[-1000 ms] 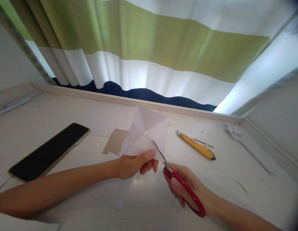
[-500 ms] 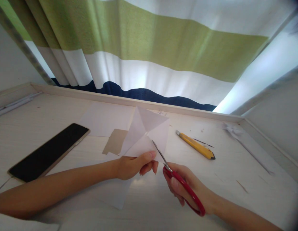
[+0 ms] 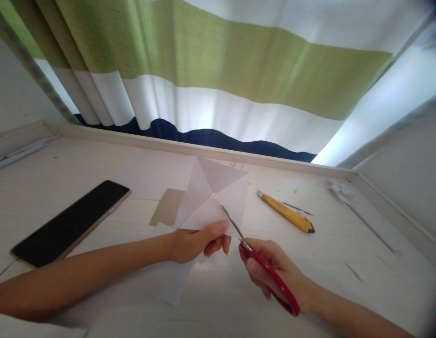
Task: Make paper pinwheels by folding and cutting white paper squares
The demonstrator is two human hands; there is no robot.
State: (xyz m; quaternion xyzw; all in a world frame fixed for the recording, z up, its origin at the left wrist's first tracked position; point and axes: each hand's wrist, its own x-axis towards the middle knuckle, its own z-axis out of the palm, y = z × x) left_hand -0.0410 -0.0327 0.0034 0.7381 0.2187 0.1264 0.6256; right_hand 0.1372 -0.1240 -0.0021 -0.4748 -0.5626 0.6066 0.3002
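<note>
My left hand (image 3: 203, 239) pinches the near edge of a white square of paper (image 3: 226, 180), thumb on top and fingers underneath. Creases or slits run in from the paper's corners toward its middle. Red-handled scissors (image 3: 270, 274) are gripped in my right hand (image 3: 274, 263), fingers through the handles. Their blades lie along the near right part of the paper, the tip pointing at its centre. From this angle the blades look nearly closed on the paper.
A black phone (image 3: 72, 223) with a cable lies left. Behind my left hand are a beige card (image 3: 168, 206) and a white sheet (image 3: 154, 173). A yellow utility knife (image 3: 286, 213) lies right, a paper pinwheel on a stick (image 3: 358, 211) farther right. Another sheet (image 3: 164, 284) sits under my left forearm.
The far corner of the paper has tipped slightly to the left. Both hands and the scissors stay almost in place.
</note>
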